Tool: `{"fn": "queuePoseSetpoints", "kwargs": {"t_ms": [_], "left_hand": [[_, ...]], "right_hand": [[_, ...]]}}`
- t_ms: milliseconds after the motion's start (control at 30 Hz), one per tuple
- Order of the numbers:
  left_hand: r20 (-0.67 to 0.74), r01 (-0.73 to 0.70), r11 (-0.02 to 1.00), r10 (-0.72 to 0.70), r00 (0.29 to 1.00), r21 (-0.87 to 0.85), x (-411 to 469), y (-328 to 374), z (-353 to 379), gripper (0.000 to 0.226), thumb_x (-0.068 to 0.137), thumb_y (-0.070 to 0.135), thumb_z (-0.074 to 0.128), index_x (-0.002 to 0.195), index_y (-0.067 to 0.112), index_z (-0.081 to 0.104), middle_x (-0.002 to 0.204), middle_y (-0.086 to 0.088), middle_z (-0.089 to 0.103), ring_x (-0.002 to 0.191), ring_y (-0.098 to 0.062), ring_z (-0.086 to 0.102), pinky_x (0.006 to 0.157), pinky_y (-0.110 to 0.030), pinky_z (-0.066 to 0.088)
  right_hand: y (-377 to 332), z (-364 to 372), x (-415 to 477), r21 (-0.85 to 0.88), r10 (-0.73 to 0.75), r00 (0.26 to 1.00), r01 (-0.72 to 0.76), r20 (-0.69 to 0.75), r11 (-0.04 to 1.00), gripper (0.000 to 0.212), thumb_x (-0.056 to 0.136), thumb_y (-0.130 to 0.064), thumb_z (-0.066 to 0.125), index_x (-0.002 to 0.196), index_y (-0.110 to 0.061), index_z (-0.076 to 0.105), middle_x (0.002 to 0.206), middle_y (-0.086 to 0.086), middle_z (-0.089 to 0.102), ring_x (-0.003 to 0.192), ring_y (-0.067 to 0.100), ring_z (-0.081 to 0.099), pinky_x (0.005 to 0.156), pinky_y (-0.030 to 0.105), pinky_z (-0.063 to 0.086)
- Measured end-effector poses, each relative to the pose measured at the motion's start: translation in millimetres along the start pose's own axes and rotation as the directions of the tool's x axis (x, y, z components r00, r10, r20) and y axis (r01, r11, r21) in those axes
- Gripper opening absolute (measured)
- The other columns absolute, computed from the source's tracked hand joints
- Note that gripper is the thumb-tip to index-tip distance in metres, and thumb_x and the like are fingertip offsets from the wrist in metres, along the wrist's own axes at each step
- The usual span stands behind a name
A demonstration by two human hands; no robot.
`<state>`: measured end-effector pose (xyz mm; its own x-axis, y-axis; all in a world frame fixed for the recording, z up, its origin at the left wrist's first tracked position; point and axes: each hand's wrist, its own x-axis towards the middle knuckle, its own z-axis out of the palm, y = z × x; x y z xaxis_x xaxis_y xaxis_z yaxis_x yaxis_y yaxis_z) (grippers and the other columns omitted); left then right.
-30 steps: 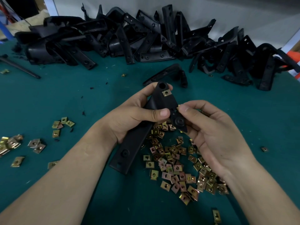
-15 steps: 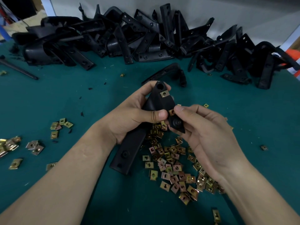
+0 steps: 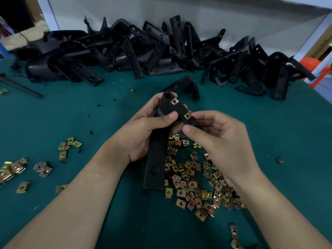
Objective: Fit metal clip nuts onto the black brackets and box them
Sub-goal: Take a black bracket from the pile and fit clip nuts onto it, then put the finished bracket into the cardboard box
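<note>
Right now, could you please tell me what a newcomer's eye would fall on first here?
At centre, the left hand grips a black bracket bearing two clip nuts; the right hand pinches its end. A heap of clip nuts lies below on the green table; a pile of brackets lines the back.

The table (image 3: 53,114) carried a dark teal covering. A pale grey wall panel (image 3: 242,18) stood directly behind the table. A white left post (image 3: 52,15) rose beyond the table's far-left corner, and a white right post (image 3: 313,42) beyond its far-right corner. Lighting was dim.
</note>
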<state>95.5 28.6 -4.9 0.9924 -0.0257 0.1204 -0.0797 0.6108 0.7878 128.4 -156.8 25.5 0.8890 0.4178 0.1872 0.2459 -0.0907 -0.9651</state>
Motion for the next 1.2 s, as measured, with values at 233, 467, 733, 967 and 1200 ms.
{"fn": "queuePoseSetpoints", "kwargs": {"t_ms": [233,467,733,967,1200], "left_hand": [[0.034,-0.046,0.986,0.053,0.998,-0.163,-3.0,6.7,8.0,0.044,0.077,0.012,0.083,0.119,0.019,0.072,0.131,-0.003,0.068,0.12,-0.027,0.066,0.088,-0.038,0.058],[0.069,0.023,1.0,-0.022,0.997,-0.005,-13.9,2.6,48.6,0.036,0.079,0.02,0.084,0.113,0.022,0.073,0.12,-0.01,0.072,0.105,-0.031,0.072,0.087,-0.041,0.059],[0.176,0.038,0.966,-0.084,0.981,0.254,-29.4,-15.7,125.2,0.029,0.08,0.018,0.077,0.108,0.021,0.07,0.108,-0.009,0.066,0.097,-0.027,0.067,0.086,-0.044,0.06],[0.28,-0.042,0.899,-0.09,0.956,0.436,-32.7,-43.2,208.5,0.022,0.085,0.015,0.076,0.102,0.028,0.07,0.097,0.005,0.068,0.091,-0.014,0.063,0.08,-0.037,0.057],[0.428,-0.185,0.774,-0.12,0.896,0.605,-39.0,-98.6,286.9,0.033,0.093,-0.002,0.067,0.101,0.03,0.065,0.099,0.002,0.071,0.097,-0.015,0.068,0.093,-0.056,0.056]], "right_hand": [[-30.1,-5.5,-7.4,-0.075,-0.072,0.997,0.07,-0.017,0.995,0.024,0.081,-0.015,0.083,0.102,-0.022,0.074,0.091,-0.01,0.077,0.085,0.005,0.073,0.075,0.014,0.054],[-48.1,-33.7,-43.1,-0.003,-0.08,0.988,0.081,-0.135,0.997,0.022,0.085,-0.01,0.079,0.102,-0.022,0.074,0.076,-0.011,0.076,0.073,0.002,0.071,0.071,0.015,0.053],[-64.1,-96.9,-105.4,0.071,-0.098,0.956,0.122,-0.275,0.99,0.026,0.09,-0.001,0.07,0.106,-0.02,0.074,0.07,-0.001,0.07,0.08,0.02,0.077,0.075,0.02,0.057],[-78.4,-155.0,-168.9,0.036,-0.091,0.889,0.12,-0.448,0.992,0.022,0.08,-0.015,0.072,0.101,-0.023,0.076,0.073,0.005,0.074,0.075,0.022,0.076,0.073,0.019,0.056],[-81.0,-210.2,-244.7,-0.087,-0.085,0.766,0.038,-0.637,0.995,0.024,0.087,-0.011,0.072,0.109,-0.02,0.072,0.074,-0.002,0.074,0.074,0.017,0.075,0.073,0.019,0.055]]}}
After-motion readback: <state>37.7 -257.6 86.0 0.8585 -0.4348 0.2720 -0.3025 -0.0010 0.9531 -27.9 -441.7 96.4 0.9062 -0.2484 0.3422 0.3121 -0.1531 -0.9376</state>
